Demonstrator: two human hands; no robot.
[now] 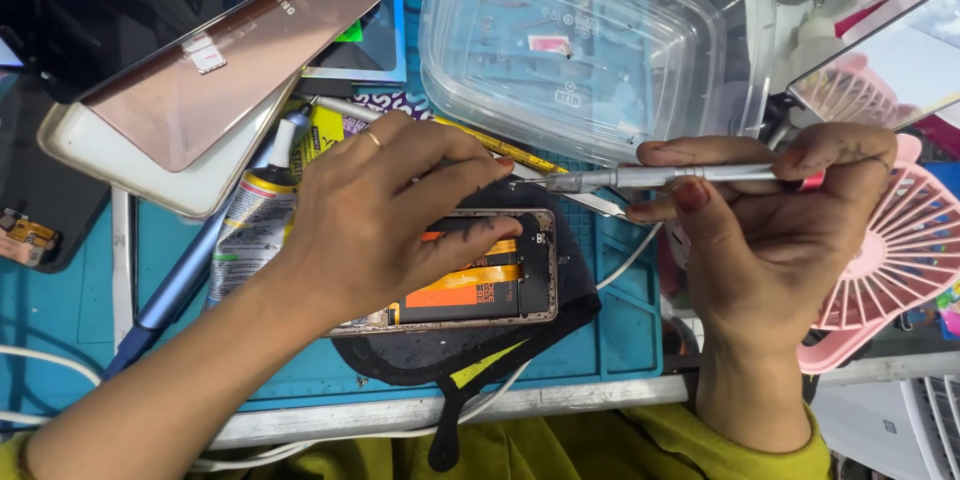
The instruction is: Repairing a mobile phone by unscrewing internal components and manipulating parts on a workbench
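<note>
An opened phone (500, 280) lies face down on a black pad (520, 340), its orange battery and dark boards showing. My left hand (380, 210) presses down on it, fingers spread over its upper half, a ring on one finger. My right hand (770, 210) grips a slim metal precision knife (640, 178) like a pen. The knife's thin tip points left and hovers just above the phone's top right corner, close to my left fingertips.
A clear plastic tub (600, 40) sits behind the phone on the blue work mat (630, 330). A rose-gold back cover (230, 60) lies on stacked parts at the far left. A glue tube (255, 230) is beside my left wrist; a pink fan (900, 260) stands right.
</note>
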